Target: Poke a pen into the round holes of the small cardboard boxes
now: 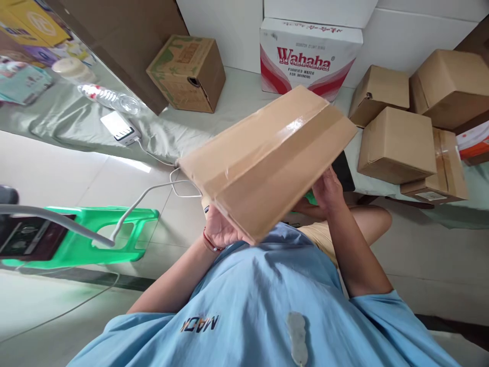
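Note:
A brown cardboard box [267,158], tape running along its middle seam, is held tilted in front of my chest. My left hand [222,228], with a red band on the wrist, grips its near left end, and its fingers go partly out of sight beneath the cardboard. At the near right edge, my right hand [328,192] supports the box from below, palm up. How deep the box is cannot be seen from here.
Beyond the box, a white Wahaha carton [309,58] and a printed brown box [187,71] stand on a cloth-covered surface. Several plain boxes [397,145] are grouped at right. A green stool [87,219] and a cable [148,188] are at left, below a plastic bottle [110,98].

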`<state>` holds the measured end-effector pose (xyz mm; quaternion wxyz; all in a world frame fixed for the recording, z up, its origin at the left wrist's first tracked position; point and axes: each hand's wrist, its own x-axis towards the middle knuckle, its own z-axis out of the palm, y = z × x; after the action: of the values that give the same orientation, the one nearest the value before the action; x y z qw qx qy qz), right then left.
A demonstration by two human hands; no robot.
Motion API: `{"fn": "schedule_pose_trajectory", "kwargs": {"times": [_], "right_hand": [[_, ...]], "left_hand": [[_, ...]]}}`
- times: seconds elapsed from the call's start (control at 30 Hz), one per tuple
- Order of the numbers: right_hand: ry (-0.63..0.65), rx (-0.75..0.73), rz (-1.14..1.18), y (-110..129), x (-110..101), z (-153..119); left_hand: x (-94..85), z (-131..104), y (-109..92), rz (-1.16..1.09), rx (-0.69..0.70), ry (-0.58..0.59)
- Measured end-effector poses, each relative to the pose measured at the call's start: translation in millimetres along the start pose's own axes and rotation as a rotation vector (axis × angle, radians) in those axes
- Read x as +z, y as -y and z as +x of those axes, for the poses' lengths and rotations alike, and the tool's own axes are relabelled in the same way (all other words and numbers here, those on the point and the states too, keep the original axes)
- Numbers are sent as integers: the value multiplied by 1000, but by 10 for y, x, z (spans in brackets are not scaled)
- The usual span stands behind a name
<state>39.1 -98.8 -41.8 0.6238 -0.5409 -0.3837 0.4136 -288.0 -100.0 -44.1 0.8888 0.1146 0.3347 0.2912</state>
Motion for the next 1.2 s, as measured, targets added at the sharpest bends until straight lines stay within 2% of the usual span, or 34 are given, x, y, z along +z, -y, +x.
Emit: {"fn": "schedule_pose_trajectory", "kwargs": {"times": [0.07,0.1,0.2,0.3,0.4,0.53,0.7,0.83,0.93,1.0,1.07,1.2], "right_hand": [[-18,15,6,41,0,-17],[-33,23,-1,52,-6,-54],[-94,46,-35,38,-35,-191],[-106,43,-37,18,-47,-298],[-58,17,-40,65,-28,-388],[-41,-102,-225,240,32,-537],[65,-310,-518,525,232,-792],[240,-454,-597,646,463,-1023],[276,-515,-600,647,550,-1129],[222,-501,-578,619,537,-1152],[101,-434,-542,575,478,-1146],[-189,-276,-431,436,298,-1095]], "left_hand": [[154,-13,-119,18,-81,-12],[234,-18,-167,22,-73,-24],[426,3,-236,25,86,-68],[485,109,-229,13,268,-130],[413,276,-199,-57,358,-231],[243,452,-139,-114,265,-343],[73,483,-89,-130,233,-352],[-46,467,-36,-136,202,-346],[-108,466,17,-138,198,-331],[-114,453,21,-144,212,-324],[-76,408,-12,-151,266,-319],[162,186,-125,-54,458,-219]]}}
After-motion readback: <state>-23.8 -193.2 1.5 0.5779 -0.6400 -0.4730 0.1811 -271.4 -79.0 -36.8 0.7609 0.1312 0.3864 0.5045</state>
